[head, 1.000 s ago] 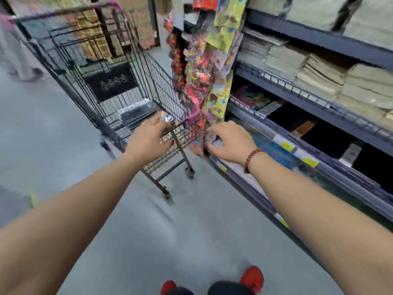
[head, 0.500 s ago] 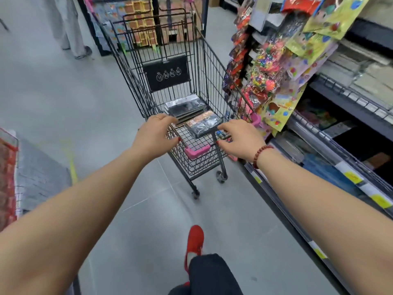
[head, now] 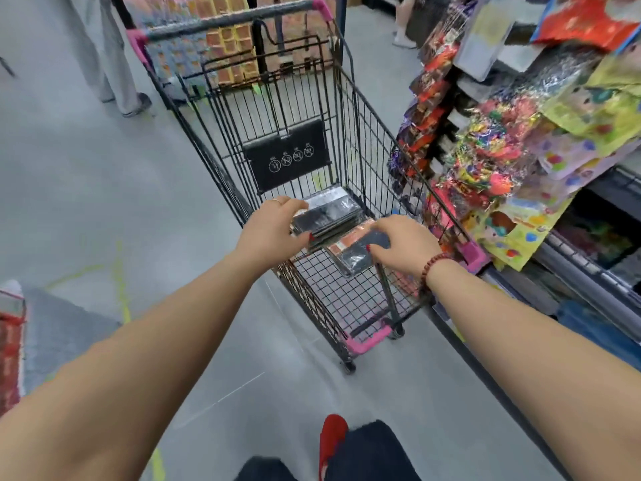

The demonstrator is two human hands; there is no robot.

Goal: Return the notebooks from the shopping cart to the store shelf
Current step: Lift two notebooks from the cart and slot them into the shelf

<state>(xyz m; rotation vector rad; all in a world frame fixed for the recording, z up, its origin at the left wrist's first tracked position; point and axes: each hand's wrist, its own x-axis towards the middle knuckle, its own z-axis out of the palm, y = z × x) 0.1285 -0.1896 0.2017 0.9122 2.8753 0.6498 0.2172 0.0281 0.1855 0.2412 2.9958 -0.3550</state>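
Note:
A black wire shopping cart (head: 381, 140) with pink corner caps stands in front of me. On its basket floor lies a stack of dark, plastic-wrapped notebooks (head: 333, 216), and an orange-and-black notebook (head: 350, 253) lies just in front of it. My left hand (head: 270, 227) clasps the stack's left end, fingers on top and thumb at the near edge. My right hand (head: 406, 244) holds the orange-and-black notebook's right end, thumb on its cover. Both still rest on the basket floor. The store shelf (head: 589, 282) runs along the right.
Bright hanging packets (head: 485, 161) crowd the shelf end beside the cart's right wall. A person's legs (head: 104, 53) stand at the far left, another person (head: 404, 26) farther back. A low display (head: 14, 341) sits at my left. My red shoe (head: 331, 442) is below.
The view has swung from the shelf to the cart. Both hands left the cart's near rim and reached down into the basket onto the notebooks.

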